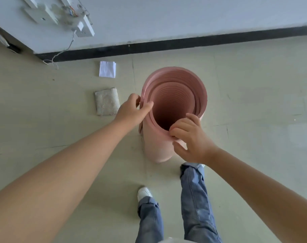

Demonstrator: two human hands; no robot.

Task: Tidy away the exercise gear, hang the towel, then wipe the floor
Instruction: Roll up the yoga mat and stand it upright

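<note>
A pink exercise mat (180,79) stands upright on the floor as a loose roll, and I look down into its hollow core. My left hand (131,111) pinches the roll's left rim, thumb inside and fingers outside. My right hand (189,135) grips the near rim, with fingers curled over the layered edges. A folded grey-beige towel (106,101) lies flat on the floor to the left of the roll. Beyond it lies a folded white cloth or paper (107,69).
A pale wall with a black skirting board (184,45) runs behind the roll. White fittings with loose wires (72,18) hang on the wall at upper left. My feet, in white shoes and jeans (193,199), stand just behind the roll on the greenish floor (254,102).
</note>
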